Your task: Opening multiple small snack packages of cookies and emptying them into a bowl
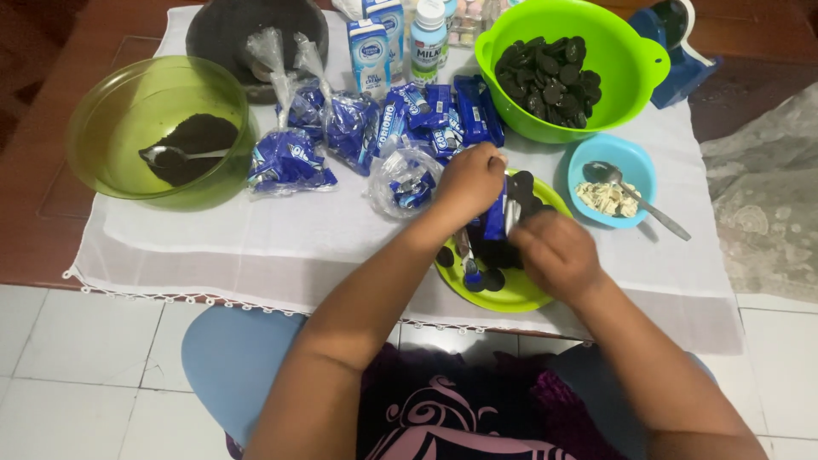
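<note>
Closest to the camera is the person's lap, then both forearms reaching up over the lime-green plate [520,294]. The right hand [555,254] is curled over the plate's middle with its fingers pinched on something dark, though I can't tell exactly what. The left hand [469,181] is just above it, clenched around a blue cookie packet [496,215] that hangs down between the two hands – right over the plate, with a few dark round cookies [494,279] lying loose there.

Further back on the white cloth [213,238]: a heap of blue packets and clear bags [375,128], a big green bowl [630,60] of dark cookie halves, a small blue bowl [635,158] with cream and a spoon, and off left an olive bowl [119,111] of dark crumbs – plus milk cartons [369,51] behind.
</note>
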